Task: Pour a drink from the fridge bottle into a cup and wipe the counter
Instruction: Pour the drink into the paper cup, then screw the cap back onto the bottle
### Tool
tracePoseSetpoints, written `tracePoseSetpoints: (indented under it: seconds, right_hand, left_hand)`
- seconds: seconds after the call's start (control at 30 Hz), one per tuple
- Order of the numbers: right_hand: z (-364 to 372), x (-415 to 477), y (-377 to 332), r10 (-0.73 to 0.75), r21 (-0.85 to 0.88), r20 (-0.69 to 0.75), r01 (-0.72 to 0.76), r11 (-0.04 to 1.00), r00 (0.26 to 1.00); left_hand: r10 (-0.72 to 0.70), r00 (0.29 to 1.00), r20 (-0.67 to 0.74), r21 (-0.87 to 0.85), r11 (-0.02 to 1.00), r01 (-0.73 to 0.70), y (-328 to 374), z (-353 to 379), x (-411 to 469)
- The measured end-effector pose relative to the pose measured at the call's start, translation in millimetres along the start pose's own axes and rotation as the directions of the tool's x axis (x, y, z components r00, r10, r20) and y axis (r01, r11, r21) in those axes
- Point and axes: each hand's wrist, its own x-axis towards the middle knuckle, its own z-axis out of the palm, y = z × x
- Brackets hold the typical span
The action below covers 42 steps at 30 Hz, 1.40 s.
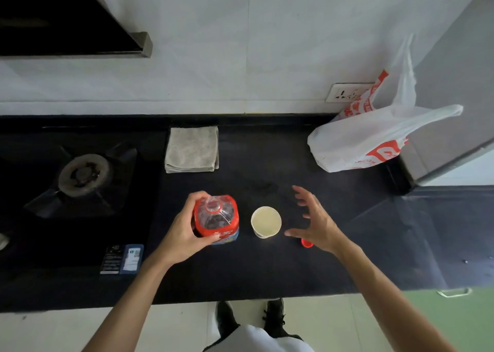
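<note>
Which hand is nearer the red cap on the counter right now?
Right. The right hand hovers open over the red cap; the left hand grips the bottle, beyond the cup.

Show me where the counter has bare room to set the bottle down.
Widest bare patch: the counter between the folded cloth and the plastic bag. Also bare: the front strip between the cup and the counter's edge. Crowded: the middle row, where the left hand, bottle, cup, red cap and right hand sit close.

Uncapped bottle [216,219] beside cup [266,222] (both upright)
</note>
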Motion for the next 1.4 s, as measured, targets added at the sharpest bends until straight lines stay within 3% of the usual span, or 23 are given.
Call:
tracePoseSetpoints:
  seconds: [0.13, 0.27, 0.47, 0.67, 0.83, 0.97, 1.13, 1.27, 1.4]
  right_hand:
    - [-17, -17, 20, 0.070, -0.189, -0.078, -0.084, 0.978, 0.994]
    - [-10, -30, 37, 0.117, -0.432, 0.114, -0.057, 0.900, 0.987]
    - [10, -31, 44, 0.152, -0.476, 0.142, -0.067, 0.877, 0.978]
    - [16, -27, 49, 0.106, -0.434, 0.090, -0.057, 0.899, 0.990]
    - [-10, -12, 16, 0.007, -0.192, -0.247, -0.056, 0.980, 0.969]
    - [-31, 5, -59, -0.048, 0.022, -0.339, 0.059, 0.998, 0.940]
    - [-25, 10, -146, -0.241, 0.174, -0.214, 0.280, 0.944, 0.947]
    - [-5, 19, -182, -0.451, 0.038, -0.084, 0.455, 0.890, 0.889]
    - [12, 29, -193, -0.529, -0.013, 0.015, 0.529, 0.848, 0.848]
  left_hand:
    - [-0.005, 1.000, -0.012, -0.033, 0.999, 0.004, 0, 3, -2]
    - [-0.009, 1.000, -0.017, -0.060, 0.998, 0.007, 0, 5, -4]
    - [-0.016, 1.000, -0.014, -0.059, 0.998, 0.016, 0, 5, -4]
    - [-0.012, 1.000, -0.004, -0.048, 0.999, 0.012, 0, 6, -4]
    - [-0.012, 1.000, -0.002, -0.055, 0.998, 0.012, -2, 5, -4]
    - [-0.017, 1.000, -0.002, -0.056, 0.998, 0.017, -3, 5, -5]
    - [-0.019, 1.000, -0.002, -0.067, 0.998, 0.019, -3, 5, -6]
    - [-0.009, 1.000, 0.000, -0.084, 0.996, 0.009, -4, 4, -6]
    - [-0.001, 1.000, 0.007, -0.094, 0.996, 0.002, -4, 4, -6]
